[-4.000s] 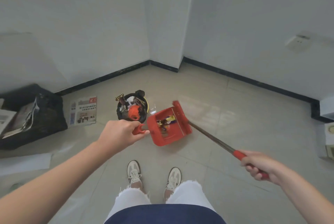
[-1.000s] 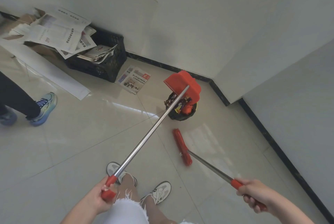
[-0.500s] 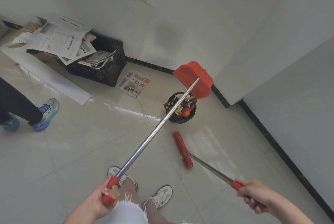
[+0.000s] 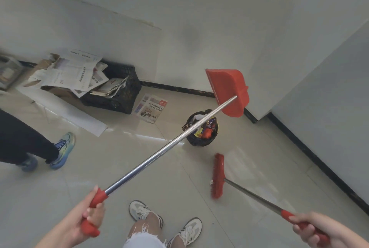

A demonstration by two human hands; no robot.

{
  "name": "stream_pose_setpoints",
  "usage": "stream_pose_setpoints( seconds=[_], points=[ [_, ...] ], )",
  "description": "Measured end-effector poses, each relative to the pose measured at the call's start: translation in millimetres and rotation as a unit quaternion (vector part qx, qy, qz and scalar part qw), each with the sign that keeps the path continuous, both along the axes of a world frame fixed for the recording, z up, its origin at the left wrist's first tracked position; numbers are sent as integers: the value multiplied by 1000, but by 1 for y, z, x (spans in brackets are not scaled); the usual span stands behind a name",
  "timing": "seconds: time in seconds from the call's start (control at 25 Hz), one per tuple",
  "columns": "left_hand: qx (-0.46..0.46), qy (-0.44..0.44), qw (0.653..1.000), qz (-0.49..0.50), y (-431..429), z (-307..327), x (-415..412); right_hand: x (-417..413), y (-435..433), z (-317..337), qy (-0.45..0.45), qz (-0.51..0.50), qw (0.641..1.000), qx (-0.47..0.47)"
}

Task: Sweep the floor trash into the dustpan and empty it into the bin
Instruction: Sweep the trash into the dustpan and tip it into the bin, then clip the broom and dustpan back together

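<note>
head | left hand point(image 4: 87, 218) grips raised dustpan point(image 4: 229, 91) handle | right hand point(image 4: 313, 229) grips broom point(image 4: 217, 175)

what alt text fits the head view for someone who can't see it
A person's left hand holds a long-handled red dustpan raised in the air beside a full black bin; the right hand holds a red broom, head down near the tiled floor.

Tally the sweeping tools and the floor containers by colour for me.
Red: 2 (dustpan, broom)
Black: 2 (bin, crate)
Total: 4
</note>
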State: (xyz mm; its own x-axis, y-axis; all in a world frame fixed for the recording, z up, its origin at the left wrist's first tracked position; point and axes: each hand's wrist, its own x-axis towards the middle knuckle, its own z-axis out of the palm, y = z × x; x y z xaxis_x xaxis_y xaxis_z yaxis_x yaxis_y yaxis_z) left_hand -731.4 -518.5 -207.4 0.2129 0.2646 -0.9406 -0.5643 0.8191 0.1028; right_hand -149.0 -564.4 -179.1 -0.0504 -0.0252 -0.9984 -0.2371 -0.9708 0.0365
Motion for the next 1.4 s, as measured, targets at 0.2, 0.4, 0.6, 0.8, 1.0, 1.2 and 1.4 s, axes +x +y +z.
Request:
stream_pose_setpoints(
  seconds=[0.2, 0.4, 0.6, 0.8, 1.0, 1.2, 1.4],
  points=[
    [213, 261, 933, -125, 94, 101, 55, 53, -25, 14, -52, -62, 996, 33],
    [425, 444, 732, -295, 182, 163, 185, 84, -25, 18, -95, -75, 991, 65],
    [591, 459, 479, -459, 205, 163, 335, 122, -14, 19, -121, -209, 967, 84],
    [651, 443, 293, -543, 232, 98, 444, 150, 32, 25, -175, -188, 962, 96],
    [684, 409, 235, -557, 306, 67, 508, 179, 49, 34, -219, -209, 952, 52],
    [713, 364, 247, -547, 378, 74, 551, 207, 82, 33, -220, -254, 941, 31],
    [771, 303, 53, -558, 410, 84, 587, 240, 106, 35, -189, -331, 924, 39]
  ],
)
